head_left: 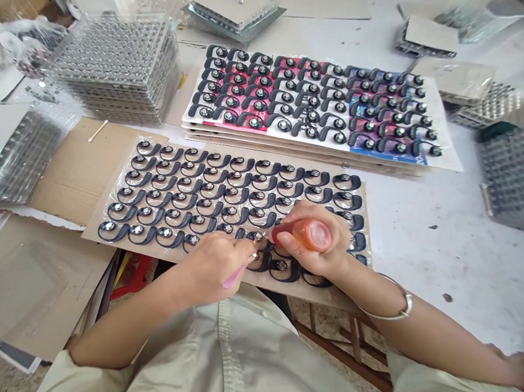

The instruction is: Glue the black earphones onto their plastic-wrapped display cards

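My left hand pinches a thin pink applicator stick, its fine tip touching the round metal face of a black ear-hook earpiece. My right hand grips a small translucent orange bottle, its narrow end pointing at that same earpiece. Both hands hang over a clear plastic tray holding rows of these earpieces, and they hide its lower rows. A second batch of earpieces lies on a stack of printed card sheets behind it.
Stacks of clear blister trays rise at the back left, with more at the right. Brown cardboard sheets lie under the tray, with a cotton swab on them. The white table spreads to the right.
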Available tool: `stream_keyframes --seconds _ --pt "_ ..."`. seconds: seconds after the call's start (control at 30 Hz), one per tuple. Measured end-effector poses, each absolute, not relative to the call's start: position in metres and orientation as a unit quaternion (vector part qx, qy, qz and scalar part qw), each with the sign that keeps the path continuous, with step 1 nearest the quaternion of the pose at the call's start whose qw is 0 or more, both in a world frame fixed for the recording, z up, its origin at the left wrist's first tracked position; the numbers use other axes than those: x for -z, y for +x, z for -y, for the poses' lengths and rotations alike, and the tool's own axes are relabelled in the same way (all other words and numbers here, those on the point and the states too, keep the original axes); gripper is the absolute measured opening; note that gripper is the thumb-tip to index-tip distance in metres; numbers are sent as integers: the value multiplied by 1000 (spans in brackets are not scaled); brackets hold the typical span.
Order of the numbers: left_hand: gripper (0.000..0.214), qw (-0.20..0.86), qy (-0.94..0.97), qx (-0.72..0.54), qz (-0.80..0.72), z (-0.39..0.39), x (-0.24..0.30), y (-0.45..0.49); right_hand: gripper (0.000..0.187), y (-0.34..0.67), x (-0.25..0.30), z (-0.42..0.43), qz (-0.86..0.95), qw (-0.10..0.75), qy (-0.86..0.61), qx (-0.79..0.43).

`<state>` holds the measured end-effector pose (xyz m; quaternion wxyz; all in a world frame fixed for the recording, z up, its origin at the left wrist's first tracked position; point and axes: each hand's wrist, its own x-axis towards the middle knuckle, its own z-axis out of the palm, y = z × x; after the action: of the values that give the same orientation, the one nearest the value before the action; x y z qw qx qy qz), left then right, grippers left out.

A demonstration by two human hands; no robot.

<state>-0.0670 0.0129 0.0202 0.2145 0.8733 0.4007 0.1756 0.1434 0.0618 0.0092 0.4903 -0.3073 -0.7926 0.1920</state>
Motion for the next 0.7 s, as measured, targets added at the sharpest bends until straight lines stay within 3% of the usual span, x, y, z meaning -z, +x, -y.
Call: stream_keyframes --seconds 0.7 --pt "15 359 803 -227 -418 -27 -19 -76 17 144 -10 -60 790 486 -308 -214"
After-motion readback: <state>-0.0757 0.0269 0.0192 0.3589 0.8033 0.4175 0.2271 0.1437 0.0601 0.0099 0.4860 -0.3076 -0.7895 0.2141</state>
